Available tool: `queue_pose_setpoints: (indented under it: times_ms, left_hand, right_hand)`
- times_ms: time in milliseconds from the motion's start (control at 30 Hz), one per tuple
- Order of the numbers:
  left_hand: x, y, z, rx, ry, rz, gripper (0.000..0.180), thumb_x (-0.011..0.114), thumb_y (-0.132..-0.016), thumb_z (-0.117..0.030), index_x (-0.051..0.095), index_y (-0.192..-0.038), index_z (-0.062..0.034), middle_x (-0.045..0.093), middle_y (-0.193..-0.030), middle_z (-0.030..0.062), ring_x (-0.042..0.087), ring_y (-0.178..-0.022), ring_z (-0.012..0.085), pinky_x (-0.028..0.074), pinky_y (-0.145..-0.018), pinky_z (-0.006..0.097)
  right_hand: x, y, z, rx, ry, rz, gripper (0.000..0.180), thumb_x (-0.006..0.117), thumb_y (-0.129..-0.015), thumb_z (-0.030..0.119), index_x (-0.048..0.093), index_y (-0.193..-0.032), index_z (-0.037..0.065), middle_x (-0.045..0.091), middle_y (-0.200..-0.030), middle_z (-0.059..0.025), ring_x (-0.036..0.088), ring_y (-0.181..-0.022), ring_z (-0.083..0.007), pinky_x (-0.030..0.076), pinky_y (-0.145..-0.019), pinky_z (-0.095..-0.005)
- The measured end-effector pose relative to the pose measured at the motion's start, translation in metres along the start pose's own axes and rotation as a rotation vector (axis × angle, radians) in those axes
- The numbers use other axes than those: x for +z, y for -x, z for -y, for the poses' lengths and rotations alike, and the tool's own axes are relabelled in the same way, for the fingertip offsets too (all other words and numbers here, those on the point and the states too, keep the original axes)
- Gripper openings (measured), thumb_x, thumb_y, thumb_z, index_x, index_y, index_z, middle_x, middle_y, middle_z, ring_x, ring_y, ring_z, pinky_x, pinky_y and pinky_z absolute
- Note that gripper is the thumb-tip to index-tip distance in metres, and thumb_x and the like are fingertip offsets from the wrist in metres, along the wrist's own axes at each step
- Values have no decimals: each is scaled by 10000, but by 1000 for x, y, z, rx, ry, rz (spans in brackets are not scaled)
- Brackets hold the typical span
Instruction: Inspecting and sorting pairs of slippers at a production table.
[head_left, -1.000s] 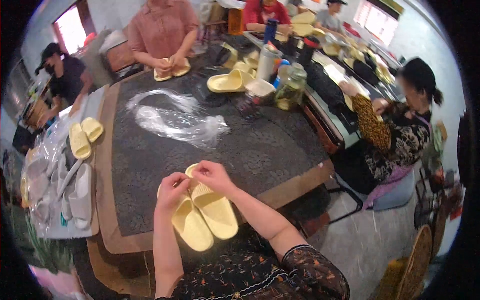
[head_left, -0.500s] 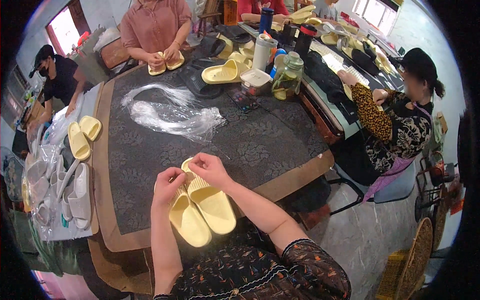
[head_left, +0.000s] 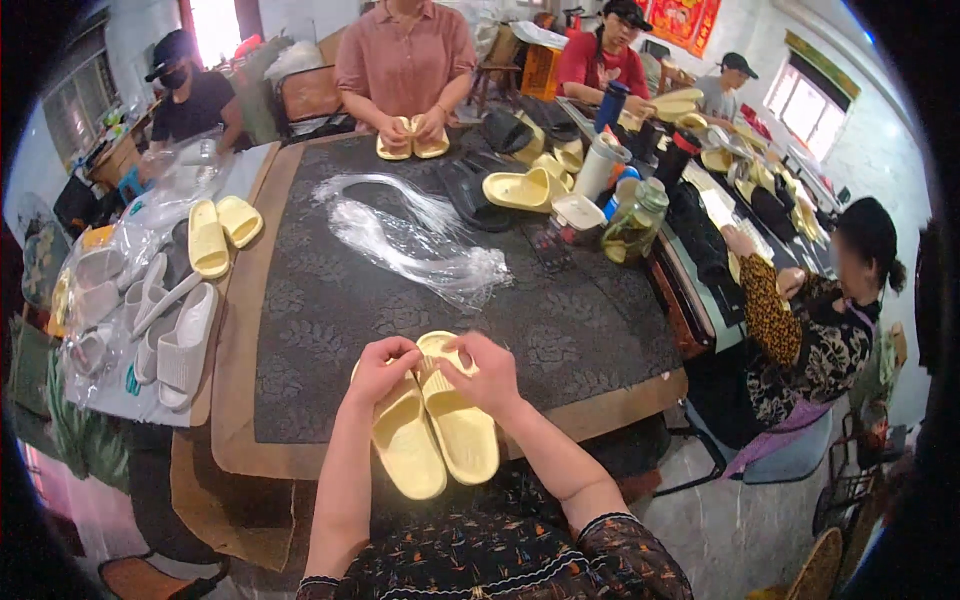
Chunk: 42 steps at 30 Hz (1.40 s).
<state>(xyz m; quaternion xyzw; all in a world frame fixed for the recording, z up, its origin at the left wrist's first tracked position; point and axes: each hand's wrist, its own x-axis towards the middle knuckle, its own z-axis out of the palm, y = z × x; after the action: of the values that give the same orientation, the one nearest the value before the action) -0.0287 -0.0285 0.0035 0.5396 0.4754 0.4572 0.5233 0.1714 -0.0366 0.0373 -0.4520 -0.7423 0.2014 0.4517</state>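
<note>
1. Your left hand [head_left: 385, 372] and right hand [head_left: 482, 370] sit close together at the pair of pale-yellow ribbed slippers [head_left: 408, 450], leaving little room between them.
2. Beyond your hands, you could pass low over the dark grey floral-patterned table cover [head_left: 330, 350], up to the shiny bundle of transparent plastic strands [head_left: 420, 250].
3. Rightward, the way runs to the brown border [head_left: 600, 411]; farther back, the lidded glass jar [head_left: 635, 222] and white-lidded tub [head_left: 580, 212] block you.
4. Leftward, beyond the table's border, grey ribbed slippers [head_left: 188, 340] crowd the side surface.
</note>
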Motion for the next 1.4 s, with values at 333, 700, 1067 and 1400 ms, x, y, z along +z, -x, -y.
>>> queue_pose_setpoints:
  times_ms: [333, 700, 1067, 1400]
  left_hand:
    - [-10, 3, -10, -84, 190, 83, 107, 638, -840, -137, 643, -844, -30, 609, -752, -20, 552, -700, 55, 445, -622, 212]
    - [-111, 58, -4, 423, -677, -452, 261, 690, -781, -194, 609, -977, -43, 577, -1073, 116, 560, -998, 272, 479, -832, 360]
    - [-309, 70, -8, -309, -1377, -971, 559, 698, -767, -308, 485, -1189, -9, 497, -1252, 198, 616, -935, 344, 502, -784, 436]
    - [-273, 106, 17, 93, -1375, -760, 53, 554, -818, -95, 569, -855, -59, 564, -916, 132, 587, -832, 370, 477, -692, 477]
  right_hand:
    - [22, 30, 43, 191, 381, 608, 449, 648, -772, 461, 624, -733, 14, 631, -682, -149, 627, -651, -327, 500, -643, -423]
    - [-73, 49, -28, 299, 247, 149, 190, 700, -676, 89, 584, -693, -61, 590, -643, -195, 582, -581, -304, 460, -568, -393]
    - [-193, 6, -149, 416, 741, -194, 272, 617, -776, 168, 525, -699, -75, 547, -635, -206, 552, -595, -335, 442, -593, -403]
    - [-204, 21, -162, 710, 725, -134, 474, 664, -798, 286, 573, -1125, -44, 624, -982, -252, 594, -891, -395, 469, -793, -436]
